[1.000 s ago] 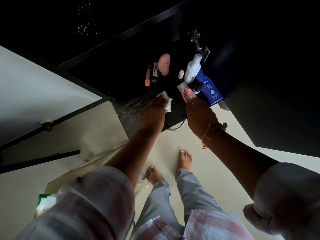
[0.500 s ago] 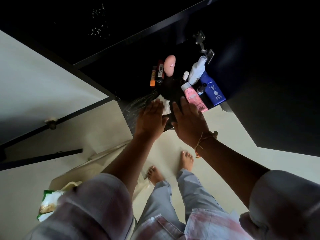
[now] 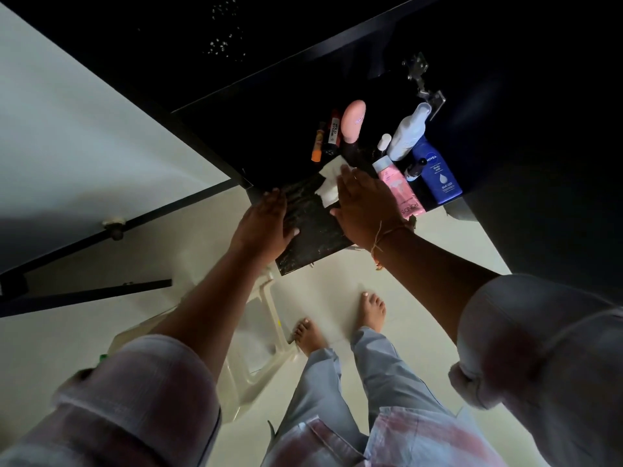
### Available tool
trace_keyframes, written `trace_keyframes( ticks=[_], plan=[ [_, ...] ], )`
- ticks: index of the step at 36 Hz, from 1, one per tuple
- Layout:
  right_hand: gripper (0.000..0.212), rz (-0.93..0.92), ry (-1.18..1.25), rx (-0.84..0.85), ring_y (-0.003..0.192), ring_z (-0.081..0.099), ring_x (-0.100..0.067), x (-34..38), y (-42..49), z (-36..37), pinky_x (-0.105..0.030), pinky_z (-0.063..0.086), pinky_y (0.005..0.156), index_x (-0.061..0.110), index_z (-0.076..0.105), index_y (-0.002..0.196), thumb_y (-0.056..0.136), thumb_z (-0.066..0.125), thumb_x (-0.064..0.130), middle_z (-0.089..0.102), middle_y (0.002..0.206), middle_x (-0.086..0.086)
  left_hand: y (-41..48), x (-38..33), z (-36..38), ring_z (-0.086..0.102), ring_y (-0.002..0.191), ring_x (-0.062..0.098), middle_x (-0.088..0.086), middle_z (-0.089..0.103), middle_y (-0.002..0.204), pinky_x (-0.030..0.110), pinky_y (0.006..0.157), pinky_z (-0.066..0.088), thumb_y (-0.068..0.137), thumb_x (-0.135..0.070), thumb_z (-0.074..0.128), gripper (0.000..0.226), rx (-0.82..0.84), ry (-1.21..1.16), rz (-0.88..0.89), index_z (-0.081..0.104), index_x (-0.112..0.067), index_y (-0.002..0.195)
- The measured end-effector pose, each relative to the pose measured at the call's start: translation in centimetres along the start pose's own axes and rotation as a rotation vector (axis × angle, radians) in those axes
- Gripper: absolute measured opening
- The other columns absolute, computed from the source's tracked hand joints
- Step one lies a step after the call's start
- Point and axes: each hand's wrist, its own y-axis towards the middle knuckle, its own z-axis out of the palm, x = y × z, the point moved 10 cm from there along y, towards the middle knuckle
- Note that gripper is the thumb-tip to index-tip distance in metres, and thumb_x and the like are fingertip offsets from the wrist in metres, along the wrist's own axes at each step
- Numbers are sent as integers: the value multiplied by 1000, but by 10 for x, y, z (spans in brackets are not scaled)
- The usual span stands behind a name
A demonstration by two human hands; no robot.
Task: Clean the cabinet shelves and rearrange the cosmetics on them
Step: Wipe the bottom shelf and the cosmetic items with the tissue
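Note:
A dark cabinet shelf (image 3: 313, 237) shows streaks near its front edge. My right hand (image 3: 364, 207) lies flat with straight fingers on a white wipe (image 3: 328, 185) spread on the shelf. My left hand (image 3: 266, 224) rests flat on the shelf's left front corner, holding nothing. Behind the wipe stand an orange tube (image 3: 317, 146), a dark red bottle (image 3: 332, 134) and a pink oval bottle (image 3: 352, 124). To the right are a pink tube (image 3: 399, 190) lying down, a blue lotion bottle (image 3: 438, 176), a white bottle (image 3: 408, 133) and small dark and white bottles.
An open white cabinet door (image 3: 84, 156) hangs to the left with a knob (image 3: 114, 227). A metal hinge (image 3: 423, 82) sits at the shelf's back right. Below are a cream plastic stool (image 3: 259, 335), my bare feet and pale floor tiles.
My right hand left the pink tube and now presses the wipe. My left hand released the wipe and slid left to the shelf corner. The camera tilted slightly.

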Motion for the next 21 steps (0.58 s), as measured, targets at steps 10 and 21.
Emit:
trace_keyframes(
  ticks=[10, 21],
  plan=[
    [57, -279, -15, 32, 148, 9, -38, 65, -1, 12, -45, 19, 120, 3, 25, 150, 96, 41, 10, 14, 159, -20, -3, 0, 19, -2, 150, 25, 11, -6, 162, 40, 121, 13, 69, -48, 81, 126, 174, 110, 12, -2, -5, 153],
    [50, -225, -506, -82, 143, 25, -41, 52, 9, 6, -49, 17, 118, -4, 31, 146, 100, 33, 16, 32, 152, -26, -4, -1, 26, -7, 149, 27, 12, -13, 161, 40, 122, 13, 67, -40, 84, 130, 192, 79, -13, -7, -4, 152]
  ],
)
